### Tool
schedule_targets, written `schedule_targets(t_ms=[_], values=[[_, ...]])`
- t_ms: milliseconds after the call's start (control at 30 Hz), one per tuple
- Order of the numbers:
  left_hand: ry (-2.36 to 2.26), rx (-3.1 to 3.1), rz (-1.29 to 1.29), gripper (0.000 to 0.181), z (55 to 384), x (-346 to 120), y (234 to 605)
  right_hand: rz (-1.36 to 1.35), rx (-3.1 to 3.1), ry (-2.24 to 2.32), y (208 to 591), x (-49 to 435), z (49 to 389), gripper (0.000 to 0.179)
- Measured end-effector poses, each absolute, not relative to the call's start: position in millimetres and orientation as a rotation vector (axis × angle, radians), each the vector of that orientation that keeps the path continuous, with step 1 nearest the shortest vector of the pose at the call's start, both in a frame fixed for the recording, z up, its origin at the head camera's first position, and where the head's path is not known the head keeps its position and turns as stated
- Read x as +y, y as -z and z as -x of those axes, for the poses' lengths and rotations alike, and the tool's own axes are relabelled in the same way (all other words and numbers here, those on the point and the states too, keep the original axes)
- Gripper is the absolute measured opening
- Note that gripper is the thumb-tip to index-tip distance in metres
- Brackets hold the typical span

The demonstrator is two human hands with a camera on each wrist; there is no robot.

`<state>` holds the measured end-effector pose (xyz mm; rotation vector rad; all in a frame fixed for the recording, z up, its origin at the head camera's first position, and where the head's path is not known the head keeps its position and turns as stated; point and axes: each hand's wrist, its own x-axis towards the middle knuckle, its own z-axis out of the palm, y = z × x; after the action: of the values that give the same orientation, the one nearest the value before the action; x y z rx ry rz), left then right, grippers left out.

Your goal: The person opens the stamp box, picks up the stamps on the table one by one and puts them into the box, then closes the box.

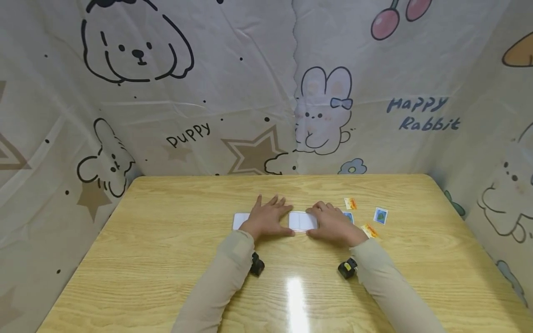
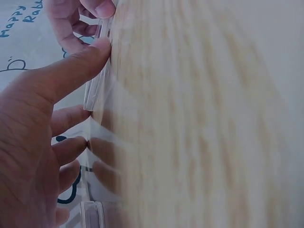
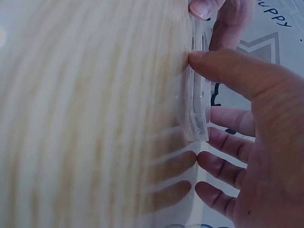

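A flat clear plastic case [image 1: 302,221] with a white face lies on the table between the two hands. My left hand [image 1: 268,219] holds its left end, thumb on the near edge, index finger across at the far edge and the other fingers spread. Its right end is held the same way by my right hand [image 1: 333,224]. In the right wrist view, the case's layered clear edge [image 3: 198,95] shows between thumb and fingers. A second white case [image 1: 240,220] lies to the left, partly hidden behind the left hand.
Right of the hands are small picture cards: an orange one [image 1: 350,203] at the back, a blue one [image 1: 381,215] farther right, another orange one [image 1: 369,231] by the right wrist, and a blue one [image 1: 349,217] partly covered by the right hand. A printed cloth [image 1: 258,92] hangs behind the wooden table [image 1: 166,277].
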<state>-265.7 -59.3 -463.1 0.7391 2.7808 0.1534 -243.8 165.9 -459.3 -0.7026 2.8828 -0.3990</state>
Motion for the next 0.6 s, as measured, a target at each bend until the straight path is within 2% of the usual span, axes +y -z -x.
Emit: schedule_targets(t_ms=[600], values=[[-0.304,2.742,-0.715,0.080,266.1,-56.9,463.8,0.748,2.821,0.643,464.4,168.9,246.7,0.063]])
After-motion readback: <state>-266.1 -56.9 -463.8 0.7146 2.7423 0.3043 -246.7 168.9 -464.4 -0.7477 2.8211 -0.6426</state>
